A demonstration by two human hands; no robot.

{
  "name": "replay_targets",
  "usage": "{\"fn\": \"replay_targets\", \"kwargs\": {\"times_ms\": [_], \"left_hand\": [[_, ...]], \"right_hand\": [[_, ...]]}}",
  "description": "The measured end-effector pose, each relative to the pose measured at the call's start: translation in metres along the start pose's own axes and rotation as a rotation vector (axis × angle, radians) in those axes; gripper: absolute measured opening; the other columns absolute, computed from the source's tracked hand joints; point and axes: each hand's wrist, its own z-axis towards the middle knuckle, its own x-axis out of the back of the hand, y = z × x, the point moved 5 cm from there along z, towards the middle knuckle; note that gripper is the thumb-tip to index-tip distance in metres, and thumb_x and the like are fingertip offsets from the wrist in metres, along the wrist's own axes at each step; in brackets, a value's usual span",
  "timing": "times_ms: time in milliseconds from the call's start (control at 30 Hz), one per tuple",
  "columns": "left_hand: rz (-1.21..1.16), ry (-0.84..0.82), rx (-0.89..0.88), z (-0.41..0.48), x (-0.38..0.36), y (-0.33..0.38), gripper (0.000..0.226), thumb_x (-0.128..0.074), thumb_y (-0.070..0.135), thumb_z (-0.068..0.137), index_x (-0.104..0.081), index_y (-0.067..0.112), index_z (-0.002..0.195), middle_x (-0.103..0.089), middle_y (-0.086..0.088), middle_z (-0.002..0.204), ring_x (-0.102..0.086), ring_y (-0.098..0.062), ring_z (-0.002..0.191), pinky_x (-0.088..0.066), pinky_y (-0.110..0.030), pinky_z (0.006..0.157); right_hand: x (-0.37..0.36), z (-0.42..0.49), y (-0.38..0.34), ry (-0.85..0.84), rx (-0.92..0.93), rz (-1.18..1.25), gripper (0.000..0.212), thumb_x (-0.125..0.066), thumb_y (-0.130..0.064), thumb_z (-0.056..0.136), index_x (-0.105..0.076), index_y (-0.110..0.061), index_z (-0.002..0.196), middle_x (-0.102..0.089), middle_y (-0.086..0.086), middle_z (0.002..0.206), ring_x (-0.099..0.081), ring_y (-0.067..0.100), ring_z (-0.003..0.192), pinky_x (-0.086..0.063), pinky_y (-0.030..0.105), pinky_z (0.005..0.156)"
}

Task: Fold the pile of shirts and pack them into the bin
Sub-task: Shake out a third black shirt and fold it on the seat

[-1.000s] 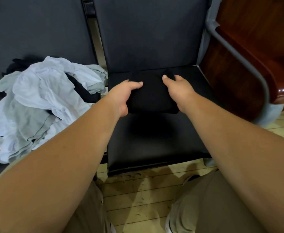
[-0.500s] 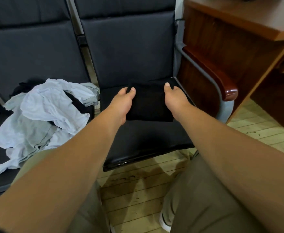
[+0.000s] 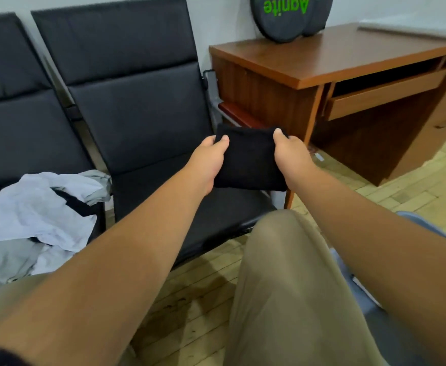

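A folded black shirt (image 3: 249,158) hangs in the air above the right end of the black seat (image 3: 163,188). My left hand (image 3: 207,162) grips its left edge, thumb on top. My right hand (image 3: 292,157) grips its right edge the same way. A loose pile of pale grey and white shirts (image 3: 37,217), with some black cloth in it, lies on the neighbouring seat at the left. No bin is in view.
A brown wooden desk (image 3: 330,62) stands to the right of the chairs, with round black bags (image 3: 282,14) on top. The chair's armrest (image 3: 239,116) lies behind the held shirt. My knees in khaki trousers (image 3: 290,286) fill the foreground over a wooden floor.
Both hands have lifted the folded black shirt off the seat and carried it up and to the right. My view has swung right, bringing the desk into sight.
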Motion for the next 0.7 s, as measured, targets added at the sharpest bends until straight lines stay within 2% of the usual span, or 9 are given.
{"fn": "replay_targets", "kwargs": {"times_ms": [167,267,333,433,500,567,667,700], "left_hand": [[0.104,-0.143,-0.010,0.004,-0.096,0.007,0.060,-0.061,0.055,0.094,-0.053,0.033,0.149,-0.066,0.000,0.135,-0.068,-0.025,0.116,-0.057,-0.049,0.102],[0.205,-0.244,0.025,0.007,-0.156,0.002,0.069,-0.061,0.057,0.090,-0.046,0.034,0.154,-0.061,-0.002,0.142,-0.064,-0.029,0.120,-0.053,-0.052,0.105],[0.258,-0.320,0.052,0.007,-0.198,-0.004,0.063,-0.063,0.052,0.095,-0.046,0.032,0.153,-0.062,-0.002,0.139,-0.064,-0.029,0.118,-0.054,-0.052,0.104],[0.295,-0.413,0.078,0.006,-0.263,-0.018,0.067,-0.068,0.045,0.089,-0.050,0.029,0.151,-0.064,-0.005,0.138,-0.066,-0.030,0.117,-0.055,-0.050,0.103],[0.323,-0.455,0.088,0.003,-0.305,-0.030,0.065,-0.069,0.040,0.087,-0.053,0.029,0.149,-0.066,-0.005,0.136,-0.068,-0.031,0.115,-0.055,-0.049,0.103],[0.335,-0.510,0.098,-0.002,-0.345,-0.039,0.055,-0.069,0.033,0.090,-0.056,0.024,0.142,-0.071,-0.008,0.128,-0.071,-0.031,0.110,-0.057,-0.049,0.100],[0.339,-0.586,0.082,-0.008,-0.396,-0.050,0.049,-0.066,0.028,0.093,-0.058,0.022,0.140,-0.072,-0.008,0.122,-0.072,-0.029,0.106,-0.059,-0.048,0.097],[0.345,-0.598,0.074,-0.011,-0.410,-0.052,0.046,-0.065,0.028,0.095,-0.058,0.022,0.140,-0.071,-0.007,0.121,-0.071,-0.028,0.106,-0.059,-0.046,0.096]], "right_hand": [[0.088,0.013,0.029,0.114,-0.101,0.139,0.064,-0.040,-0.056,0.104,-0.040,-0.024,0.159,-0.047,0.006,0.155,-0.047,0.034,0.139,-0.036,0.055,0.119],[0.141,0.014,0.058,0.189,-0.160,0.191,0.058,-0.039,-0.052,0.107,-0.042,-0.023,0.158,-0.049,0.004,0.152,-0.049,0.032,0.134,-0.038,0.052,0.117],[0.177,0.016,0.079,0.241,-0.188,0.208,0.056,-0.039,-0.050,0.108,-0.044,-0.020,0.156,-0.051,0.003,0.145,-0.050,0.027,0.122,-0.041,0.046,0.108],[0.229,0.022,0.114,0.309,-0.213,0.139,0.052,-0.031,-0.042,0.112,-0.046,-0.013,0.152,-0.053,0.007,0.137,-0.048,0.026,0.113,-0.035,0.038,0.091],[0.261,0.023,0.135,0.366,-0.234,0.130,0.048,-0.032,-0.040,0.111,-0.052,-0.008,0.140,-0.058,0.010,0.126,-0.053,0.031,0.113,-0.036,0.037,0.084],[0.290,0.024,0.157,0.427,-0.286,0.149,0.035,-0.034,-0.037,0.110,-0.055,-0.012,0.122,-0.057,0.004,0.106,-0.054,0.027,0.102,-0.038,0.035,0.078],[0.329,0.027,0.185,0.504,-0.328,0.198,0.036,-0.037,-0.039,0.108,-0.061,-0.013,0.113,-0.058,0.001,0.101,-0.054,0.021,0.089,-0.039,0.036,0.079],[0.340,0.028,0.193,0.516,-0.334,0.198,0.033,-0.037,-0.037,0.107,-0.061,-0.016,0.104,-0.056,-0.001,0.096,-0.053,0.020,0.086,-0.039,0.035,0.075]]}}
